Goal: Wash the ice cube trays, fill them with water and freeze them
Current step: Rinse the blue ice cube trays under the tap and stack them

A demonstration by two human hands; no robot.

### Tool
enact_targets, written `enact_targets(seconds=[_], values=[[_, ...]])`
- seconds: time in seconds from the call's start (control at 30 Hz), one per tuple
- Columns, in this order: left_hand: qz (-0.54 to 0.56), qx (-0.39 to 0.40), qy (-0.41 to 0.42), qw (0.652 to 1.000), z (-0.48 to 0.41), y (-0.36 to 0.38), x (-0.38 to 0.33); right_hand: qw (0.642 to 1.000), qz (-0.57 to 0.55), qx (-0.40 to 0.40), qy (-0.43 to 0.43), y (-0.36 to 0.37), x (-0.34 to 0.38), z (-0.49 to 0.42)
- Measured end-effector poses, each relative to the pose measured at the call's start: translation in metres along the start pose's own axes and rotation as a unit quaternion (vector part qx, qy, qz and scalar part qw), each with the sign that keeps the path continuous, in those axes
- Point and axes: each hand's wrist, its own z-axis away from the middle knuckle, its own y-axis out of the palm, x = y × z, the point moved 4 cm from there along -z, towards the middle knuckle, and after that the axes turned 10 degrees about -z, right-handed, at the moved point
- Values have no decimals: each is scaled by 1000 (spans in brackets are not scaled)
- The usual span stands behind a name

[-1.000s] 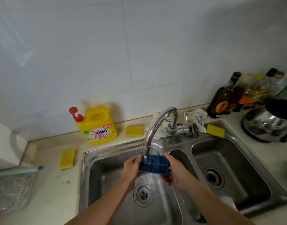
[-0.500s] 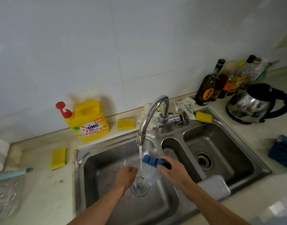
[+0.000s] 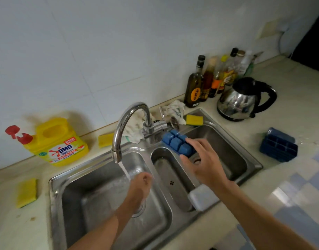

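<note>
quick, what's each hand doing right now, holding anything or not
Left hand: under the running tap water, holding nothing.
Right hand: gripping the blue ice cube tray, bottom side up, over the sink.

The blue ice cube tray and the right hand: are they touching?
Touching. The head view shows the right hand with fingers on the blue ice cube tray.

ice cube tray point(image 3: 178, 143) in our right hand point(image 3: 202, 162): blue
second tray point(image 3: 278, 145), to its right: darker blue
detergent jug point(image 3: 60, 143), to our left: yellow, red pump
sponges point(image 3: 194, 120): yellow
kettle point(image 3: 239, 101): silver, black handle
</note>
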Motion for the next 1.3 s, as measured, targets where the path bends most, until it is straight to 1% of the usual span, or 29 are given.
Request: enact_targets(seconds=[0.1, 0.17, 0.2, 0.23, 0.27, 0.3, 0.33, 0.37, 0.4, 0.5, 0.57, 0.6, 0.63, 0.67, 0.7, 0.73, 0.77, 0.8, 0.9, 0.93, 0.97, 1.0, 1.07, 1.17, 1.23, 1.3], values=[[14, -26, 16, 999, -4, 12, -40, 995, -22, -79, -62, -54, -10, -16], [10, -33, 25, 999, -3, 22, -65, 993, -24, -99, -62, -77, -31, -17], [0, -36, 29, 999, -2, 27, -78, 996, -5, -87, -37, -83, -47, -13], [-12, -39, 35, 999, -1, 32, -90, 998, 31, -54, 9, -85, -70, -5], [-20, -40, 40, 998, 1, 37, -100, 995, 71, 5, 73, -84, -96, 7], [-21, -42, 43, 998, 2, 42, -110, 981, 104, 80, 142, -81, -122, 23], [-23, -43, 43, 998, 4, 47, -119, 964, 118, 142, 192, -81, -142, 38], [-27, -48, 44, 998, 5, 51, -127, 956, 114, 168, 211, -84, -156, 48], [-35, -54, 42, 997, 5, 56, -134, 961, 100, 158, 202, -89, -162, 50], [-68, -51, 37, 996, 4, 73, -154, 995, 27, 37, 86, -115, -149, 27], [-81, -46, 38, 995, 4, 85, -167, 1000, -10, -24, 9, -131, -134, 6], [-74, -51, 38, 995, 5, 89, -174, 999, -24, -34, -8, -136, -135, 0], [-56, -55, 37, 996, 5, 93, -178, 999, -26, -20, -8, -137, -143, 0], [-41, -57, 31, 997, 6, 97, -182, 1000, -10, 23, 18, -134, -157, 5], [-36, -56, 27, 997, 6, 100, -186, 993, 16, 95, 74, -127, -176, 16], [-39, -48, 28, 998, 6, 103, -189, 974, 47, 178, 133, -119, -196, 32], [-40, -39, 34, 998, 4, 108, -192, 955, 67, 233, 170, -114, -212, 49], [-44, -32, 38, 998, 1, 111, -194, 952, 67, 239, 179, -111, -223, 58], [-49, -27, 41, 998, -13, 120, -205, 976, 15, 169, 138, -113, -225, 43], [-48, -24, 45, 998, -18, 123, -211, 979, -6, 149, 138, -116, -221, 31], [-43, -20, 57, 997, -23, 127, -219, 978, -36, 132, 157, -121, -218, 20], [-30, -15, 68, 997, -28, 131, -229, 971, -79, 116, 193, -128, -215, 10], [17, -15, 89, 996, -38, 136, -251, 944, -178, 75, 268, -144, -212, -5], [73, -26, 119, 990, -54, 144, -283, 878, -310, 8, 365, -170, -224, -17], [104, -30, 132, 985, -66, 150, -306, 839, -367, 4, 400, -188, -236, -24], [121, -19, 140, 983, -78, 159, -332, 816, -398, 8, 419, -208, -248, -28]])
